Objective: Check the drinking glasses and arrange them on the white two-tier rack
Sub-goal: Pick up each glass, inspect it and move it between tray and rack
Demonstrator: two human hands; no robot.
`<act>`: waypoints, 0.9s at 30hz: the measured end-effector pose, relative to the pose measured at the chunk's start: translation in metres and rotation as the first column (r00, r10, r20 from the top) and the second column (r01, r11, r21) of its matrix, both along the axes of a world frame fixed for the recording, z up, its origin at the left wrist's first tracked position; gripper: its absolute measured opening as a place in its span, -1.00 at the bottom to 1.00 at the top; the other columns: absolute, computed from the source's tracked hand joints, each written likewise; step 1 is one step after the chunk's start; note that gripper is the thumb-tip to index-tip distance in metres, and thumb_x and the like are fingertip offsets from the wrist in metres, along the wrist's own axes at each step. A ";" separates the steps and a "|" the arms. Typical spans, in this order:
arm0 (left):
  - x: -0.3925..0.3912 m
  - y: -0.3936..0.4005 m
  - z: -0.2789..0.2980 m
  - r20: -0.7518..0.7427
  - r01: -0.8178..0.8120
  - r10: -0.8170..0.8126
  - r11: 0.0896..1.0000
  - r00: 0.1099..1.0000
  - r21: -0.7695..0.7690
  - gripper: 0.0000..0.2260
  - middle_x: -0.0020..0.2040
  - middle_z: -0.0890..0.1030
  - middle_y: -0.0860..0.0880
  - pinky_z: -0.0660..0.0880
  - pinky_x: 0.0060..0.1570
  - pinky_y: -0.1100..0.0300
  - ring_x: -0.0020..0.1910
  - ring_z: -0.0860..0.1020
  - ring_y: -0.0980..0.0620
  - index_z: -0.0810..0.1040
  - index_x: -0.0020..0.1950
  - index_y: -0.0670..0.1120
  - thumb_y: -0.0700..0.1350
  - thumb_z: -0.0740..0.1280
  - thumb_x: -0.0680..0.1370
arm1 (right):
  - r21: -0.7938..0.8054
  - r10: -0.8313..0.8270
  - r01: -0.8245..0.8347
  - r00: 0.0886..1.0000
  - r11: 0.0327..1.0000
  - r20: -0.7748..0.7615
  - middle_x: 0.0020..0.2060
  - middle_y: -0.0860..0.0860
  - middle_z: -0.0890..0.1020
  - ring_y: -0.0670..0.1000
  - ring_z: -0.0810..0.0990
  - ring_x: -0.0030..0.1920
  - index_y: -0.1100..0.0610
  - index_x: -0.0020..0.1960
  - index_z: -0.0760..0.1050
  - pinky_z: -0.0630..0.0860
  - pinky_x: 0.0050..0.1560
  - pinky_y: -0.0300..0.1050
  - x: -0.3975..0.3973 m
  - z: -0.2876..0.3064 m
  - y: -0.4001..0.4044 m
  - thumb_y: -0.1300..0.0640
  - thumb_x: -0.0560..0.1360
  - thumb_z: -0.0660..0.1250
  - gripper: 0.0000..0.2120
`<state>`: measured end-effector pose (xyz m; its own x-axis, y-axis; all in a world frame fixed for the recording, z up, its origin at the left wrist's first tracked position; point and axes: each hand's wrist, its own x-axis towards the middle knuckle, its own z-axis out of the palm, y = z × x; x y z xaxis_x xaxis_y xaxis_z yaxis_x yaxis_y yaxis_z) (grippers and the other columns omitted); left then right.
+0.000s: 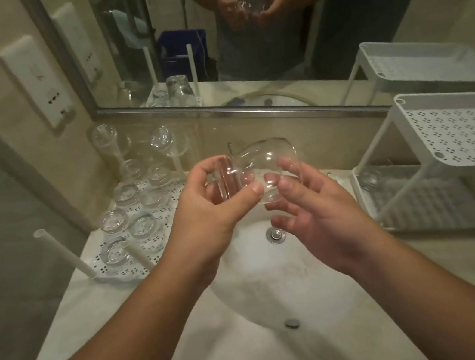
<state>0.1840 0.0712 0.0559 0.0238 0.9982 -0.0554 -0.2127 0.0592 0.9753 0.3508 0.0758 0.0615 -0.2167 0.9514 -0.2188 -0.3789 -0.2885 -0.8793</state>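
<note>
Above the sink (265, 273), clear glass (262, 164) lying sideways, left hand (215, 202) pinching its thick base, right hand (308, 208) cupping its bowl with curled fingertips, white two-tier rack (455, 128) at right.

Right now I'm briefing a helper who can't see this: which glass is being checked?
Start at the round sink under the mirror. Above its drain, the left hand grips the thick base and the right hand cradles the bowl of a clear glass. It alone lies sideways in the air; the other glasses sit on the perforated tray at left.
</note>
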 end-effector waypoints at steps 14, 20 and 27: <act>0.046 0.006 -0.022 -0.227 0.206 -0.196 0.978 0.954 0.020 -0.44 0.08 0.69 0.14 0.61 -0.08 0.16 -0.07 0.70 0.04 0.55 0.31 0.21 -0.05 0.57 0.34 | 0.179 -0.157 0.127 0.974 0.976 0.163 0.17 0.03 0.60 0.06 0.61 0.14 -0.03 0.30 0.39 0.58 0.05 -0.04 0.048 -0.010 0.000 0.25 0.22 0.53 -0.30; 0.076 0.011 -0.028 -0.459 0.331 -0.259 0.940 0.850 0.081 -0.57 0.01 0.65 0.23 0.56 -0.11 0.34 -0.12 0.61 0.10 0.53 0.03 0.53 -0.03 0.54 0.47 | 0.303 -0.274 0.168 0.894 0.938 0.354 0.16 -0.16 0.60 -0.13 0.60 0.13 -0.23 0.32 0.41 0.57 -0.10 -0.26 0.075 -0.028 -0.011 0.07 0.19 0.57 -0.25; 0.134 0.016 -0.040 -0.514 0.456 -0.437 0.885 0.738 -0.096 -0.44 0.16 0.60 0.19 0.65 -0.09 -0.05 -0.07 0.63 0.13 0.41 0.41 0.32 0.15 0.48 0.44 | 0.353 -0.472 0.337 0.768 0.873 0.433 0.12 -0.26 0.58 -0.15 0.60 0.10 -0.20 0.34 0.37 0.56 0.01 -0.18 0.129 -0.059 -0.035 0.06 0.24 0.54 -0.28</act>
<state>0.3178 0.0869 0.0160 0.4456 0.8817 -0.1552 0.3543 -0.0144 0.9350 0.4800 0.0407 0.0026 0.2733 0.9600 0.0602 0.0904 0.0366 -0.9952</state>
